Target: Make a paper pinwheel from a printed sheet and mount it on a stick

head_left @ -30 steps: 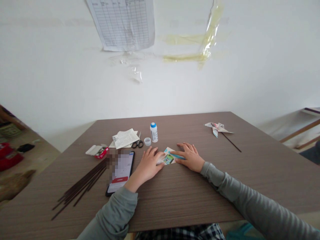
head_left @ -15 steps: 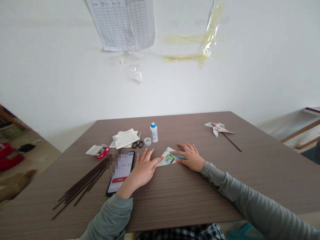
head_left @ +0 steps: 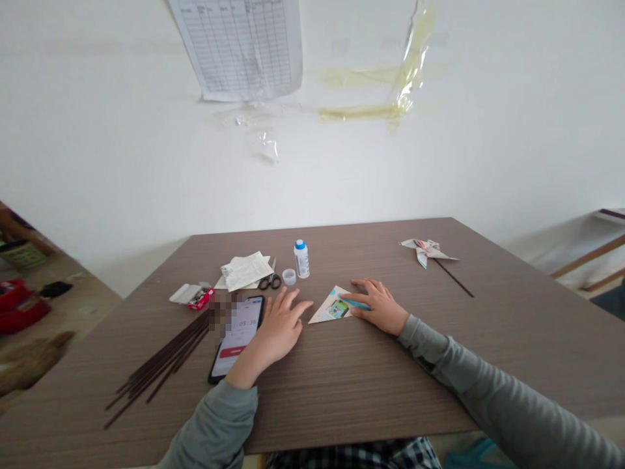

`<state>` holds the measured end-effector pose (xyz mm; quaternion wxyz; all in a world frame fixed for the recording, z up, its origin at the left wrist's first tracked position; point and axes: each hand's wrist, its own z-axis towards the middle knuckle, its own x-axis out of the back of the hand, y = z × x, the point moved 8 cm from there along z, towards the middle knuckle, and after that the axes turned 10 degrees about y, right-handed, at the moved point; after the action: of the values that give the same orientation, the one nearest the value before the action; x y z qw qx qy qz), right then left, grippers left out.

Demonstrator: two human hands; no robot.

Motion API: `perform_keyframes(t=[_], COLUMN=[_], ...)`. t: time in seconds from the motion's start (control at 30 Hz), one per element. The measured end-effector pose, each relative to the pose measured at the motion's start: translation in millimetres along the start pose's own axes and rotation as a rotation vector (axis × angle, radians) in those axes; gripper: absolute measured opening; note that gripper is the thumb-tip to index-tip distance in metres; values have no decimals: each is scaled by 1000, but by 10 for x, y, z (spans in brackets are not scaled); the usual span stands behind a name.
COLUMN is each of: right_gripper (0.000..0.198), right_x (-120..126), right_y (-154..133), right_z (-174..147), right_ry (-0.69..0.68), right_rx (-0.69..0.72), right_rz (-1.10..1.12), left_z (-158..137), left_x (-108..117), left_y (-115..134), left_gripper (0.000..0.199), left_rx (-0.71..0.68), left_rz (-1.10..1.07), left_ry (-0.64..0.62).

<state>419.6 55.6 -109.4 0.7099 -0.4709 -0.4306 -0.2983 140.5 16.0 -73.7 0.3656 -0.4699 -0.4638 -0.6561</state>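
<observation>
A small printed piece of paper (head_left: 328, 309), folded into a triangle, lies flat on the brown table (head_left: 342, 391). My right hand (head_left: 381, 307) rests on its right part with fingers spread, covering that corner. My left hand (head_left: 279, 326) hovers or rests just left of the paper, fingers apart and holding nothing; a narrow gap separates its index finger from the paper's left tip. Partly behind my left hand lies a phone (head_left: 239, 332) with a timer on its screen.
Behind stand a blue-capped bottle (head_left: 301, 260) and a small clear cup (head_left: 289, 277). Scissors (head_left: 269, 281), paper sheets (head_left: 247, 270), an open red-and-white box (head_left: 195, 295) and several dark sticks (head_left: 161, 355) lie left. A paper pinwheel (head_left: 428, 252) on a stick lies at right.
My left hand has come off the paper's left corner, drawing slightly left. My right hand and the paper have shifted a little to the right.
</observation>
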Motion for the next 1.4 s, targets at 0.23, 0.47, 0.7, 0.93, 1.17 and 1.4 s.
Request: perform_keyframes(t=[0.23, 0.47, 0.7, 0.93, 1.17, 1.4], right_gripper=[41, 41, 46, 48, 50, 62], right_x=[22, 29, -16, 45, 92, 184], right_y=[-51, -191, -395, -275, -23, 269], right_z=[3, -30, -80, -24, 37, 119], right_ry=[37, 76, 142, 75, 42, -38], right_rx=[1, 7, -74, -88, -75, -107], right_rz=[34, 31, -40, -50, -55, -19], left_z=[118, 130, 112, 78, 76, 76], left_x=[-100, -271, -233, -194, -209, -244], left_y=[256, 271, 312, 340, 295, 252], left_gripper=[50, 51, 52, 51, 51, 49], left_rx=[-55, -70, -72, -55, -61, -59], left_rz=[-44, 15, 55, 56, 9, -47], left_ry=[95, 65, 56, 57, 48, 73])
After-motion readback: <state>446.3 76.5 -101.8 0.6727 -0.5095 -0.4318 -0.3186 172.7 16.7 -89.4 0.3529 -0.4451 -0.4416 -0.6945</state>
